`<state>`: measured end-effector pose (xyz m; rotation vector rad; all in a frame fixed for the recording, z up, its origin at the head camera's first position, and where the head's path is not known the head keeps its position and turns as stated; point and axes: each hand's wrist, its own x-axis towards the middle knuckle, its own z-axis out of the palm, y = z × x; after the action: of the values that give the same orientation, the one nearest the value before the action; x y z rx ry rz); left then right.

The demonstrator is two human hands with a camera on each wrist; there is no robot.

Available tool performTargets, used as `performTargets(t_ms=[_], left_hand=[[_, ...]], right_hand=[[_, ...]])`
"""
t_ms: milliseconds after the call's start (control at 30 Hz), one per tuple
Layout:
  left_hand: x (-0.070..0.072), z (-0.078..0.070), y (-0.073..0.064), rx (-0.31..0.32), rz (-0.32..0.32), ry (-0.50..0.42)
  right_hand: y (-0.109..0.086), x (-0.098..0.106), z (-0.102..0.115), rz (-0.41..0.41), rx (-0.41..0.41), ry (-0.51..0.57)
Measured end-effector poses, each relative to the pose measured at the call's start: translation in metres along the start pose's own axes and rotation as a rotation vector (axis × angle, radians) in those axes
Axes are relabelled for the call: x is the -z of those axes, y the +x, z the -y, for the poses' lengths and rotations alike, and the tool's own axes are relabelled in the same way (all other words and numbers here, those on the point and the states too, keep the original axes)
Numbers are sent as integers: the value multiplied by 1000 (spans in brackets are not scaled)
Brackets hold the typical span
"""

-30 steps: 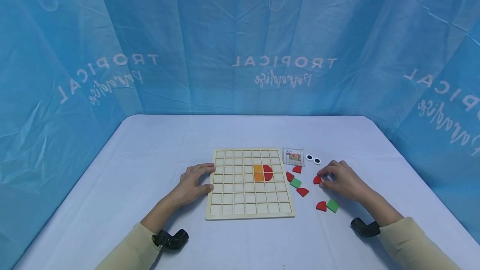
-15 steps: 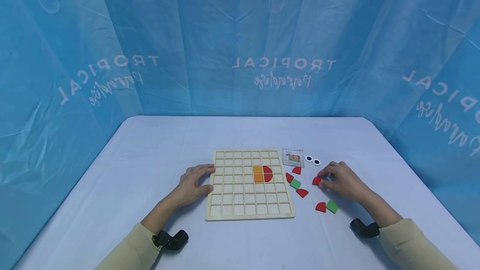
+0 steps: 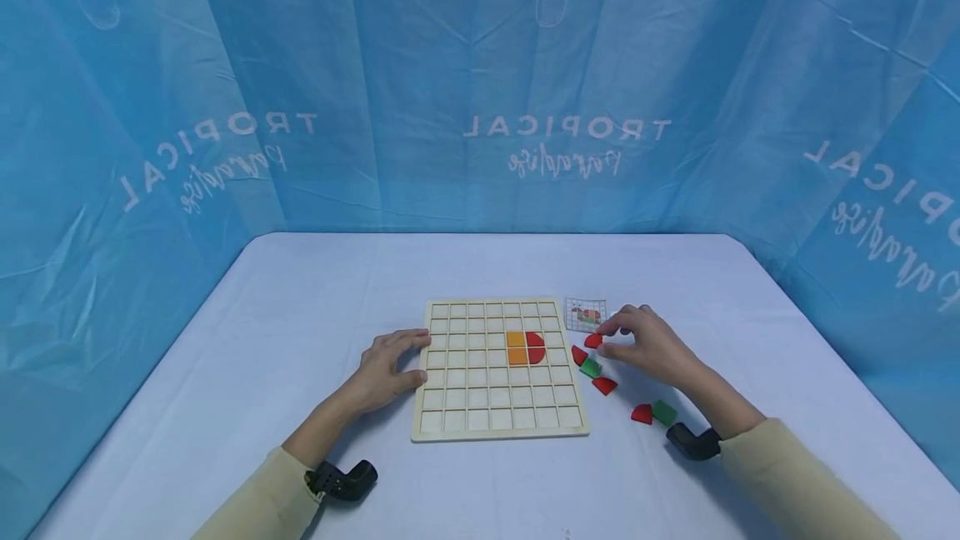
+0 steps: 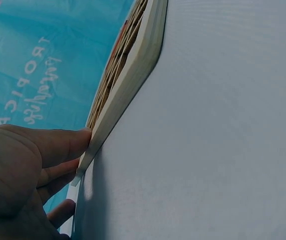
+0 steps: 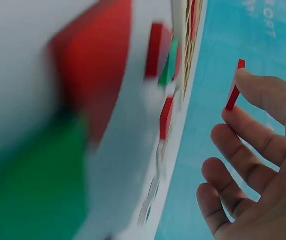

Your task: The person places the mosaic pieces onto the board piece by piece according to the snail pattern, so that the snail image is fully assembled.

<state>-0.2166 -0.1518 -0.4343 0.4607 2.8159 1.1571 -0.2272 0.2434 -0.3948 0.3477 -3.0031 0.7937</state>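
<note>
My right hand (image 3: 648, 346) is raised at the right of the board, pinching a thin red quarter-circle tile (image 5: 236, 85) between thumb and fingertip. In the head view it overlaps another red tile lying near the picture card (image 3: 585, 315). The pale wooden grid board (image 3: 476, 398) lies flat mid-table. Two orange square tiles (image 3: 517, 348) and two red quarter-circles (image 3: 535, 348) sit side by side in its cells. My left hand (image 3: 386, 369) touches the board's left edge, thumb and fingers spread along it. The two eye discs are mostly hidden behind my right hand.
Right of the board lie a green square (image 3: 591, 367), a red tile (image 3: 579, 355) and another red tile (image 3: 604, 386). Closer to the front is a red tile (image 3: 642, 413) beside a green square (image 3: 664, 412). A blue printed curtain (image 3: 480, 190) stands behind the white table.
My right hand has lifted the red quarter-circle tile off the table and moved left and slightly away, towards the board and card. The left hand and board stay still.
</note>
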Motion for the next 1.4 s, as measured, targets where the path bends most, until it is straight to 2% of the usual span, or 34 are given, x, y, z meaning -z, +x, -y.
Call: performTargets(t_ms=[467,767,1000,1200,1400], left_hand=[[-1,0,1,10,-2,2],[0,2,-1,-27,5,-26],[0,1,-1,-17,12,-25],[1,0,0,-2,12,-24],[1,0,1,10,16,-23]], right_hand=[[33,-37,60,7,60,15],[50,-51,88,13,107,20],[60,-63,95,26,111,10],[67,-69,95,23,147,5],[70,-75,92,63,143,-8]])
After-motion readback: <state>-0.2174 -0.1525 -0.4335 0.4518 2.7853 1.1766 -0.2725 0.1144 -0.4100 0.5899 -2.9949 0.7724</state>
